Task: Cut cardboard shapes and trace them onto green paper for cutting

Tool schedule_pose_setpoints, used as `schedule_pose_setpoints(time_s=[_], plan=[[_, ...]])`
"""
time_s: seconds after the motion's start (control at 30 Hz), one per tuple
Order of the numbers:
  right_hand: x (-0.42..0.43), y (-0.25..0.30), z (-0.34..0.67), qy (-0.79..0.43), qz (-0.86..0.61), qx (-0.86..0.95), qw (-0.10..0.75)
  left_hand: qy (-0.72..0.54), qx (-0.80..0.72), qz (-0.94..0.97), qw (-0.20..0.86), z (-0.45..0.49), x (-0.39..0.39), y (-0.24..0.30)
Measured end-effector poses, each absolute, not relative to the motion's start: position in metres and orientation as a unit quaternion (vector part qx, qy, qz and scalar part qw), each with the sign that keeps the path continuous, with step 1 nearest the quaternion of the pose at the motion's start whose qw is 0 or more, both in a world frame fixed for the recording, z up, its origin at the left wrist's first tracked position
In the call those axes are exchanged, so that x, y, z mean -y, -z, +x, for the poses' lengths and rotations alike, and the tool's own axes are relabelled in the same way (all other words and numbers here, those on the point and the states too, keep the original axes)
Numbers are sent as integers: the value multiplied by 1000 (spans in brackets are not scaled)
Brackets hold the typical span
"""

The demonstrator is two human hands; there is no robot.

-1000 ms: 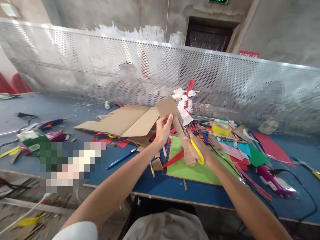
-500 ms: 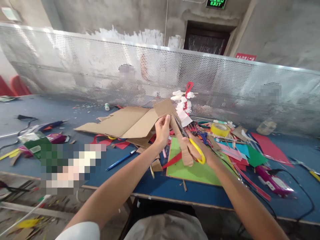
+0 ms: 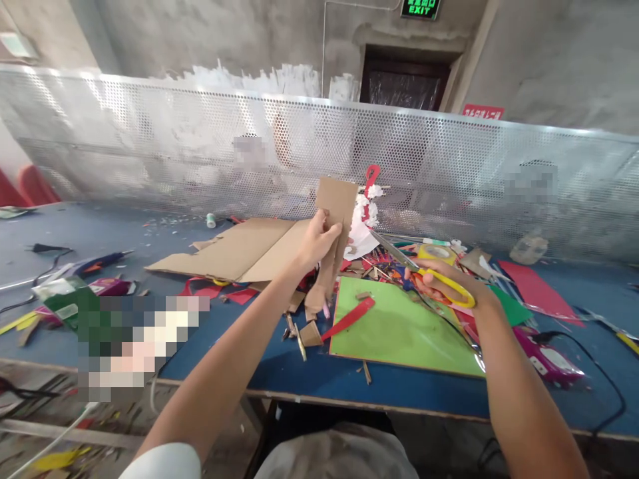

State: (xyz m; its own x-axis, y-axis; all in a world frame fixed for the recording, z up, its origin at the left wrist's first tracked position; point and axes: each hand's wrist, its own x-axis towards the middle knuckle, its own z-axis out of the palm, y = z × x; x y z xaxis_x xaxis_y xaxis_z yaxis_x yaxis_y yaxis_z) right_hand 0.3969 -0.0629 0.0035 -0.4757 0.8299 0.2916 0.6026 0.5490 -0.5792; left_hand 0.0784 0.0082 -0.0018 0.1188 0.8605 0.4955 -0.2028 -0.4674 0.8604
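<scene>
Over the table, my left hand grips cardboard, seemingly cut only partway; my right hand holds scissors.

The left hand grips a brown, notched cardboard piece upright, while to its right the right hand holds yellow-handled metal scissors, their tips apart from the cardboard. A flat lime-green sheet lies near on the blue tabletop, a narrow red strip across its left edge. Farther left rests a large, creased brown cardboard sheet, and a perforated silvery metal screen stands along the far side.
</scene>
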Motion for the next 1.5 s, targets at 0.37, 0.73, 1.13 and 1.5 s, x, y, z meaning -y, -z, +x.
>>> schedule_pose_setpoints(time_s=[0.37,0.73,1.13,1.5], plan=[[43,19,377,-225,-431,833,264,-395,-306,814,296,81,-32,-58],[24,45,367,-213,-491,787,306,-328,-328,819,338,78,-57,-43],[19,53,359,-183,-487,788,331,-368,-308,773,415,79,-62,-40],[24,55,356,-184,-490,785,331,-366,-311,762,433,81,-58,-40]])
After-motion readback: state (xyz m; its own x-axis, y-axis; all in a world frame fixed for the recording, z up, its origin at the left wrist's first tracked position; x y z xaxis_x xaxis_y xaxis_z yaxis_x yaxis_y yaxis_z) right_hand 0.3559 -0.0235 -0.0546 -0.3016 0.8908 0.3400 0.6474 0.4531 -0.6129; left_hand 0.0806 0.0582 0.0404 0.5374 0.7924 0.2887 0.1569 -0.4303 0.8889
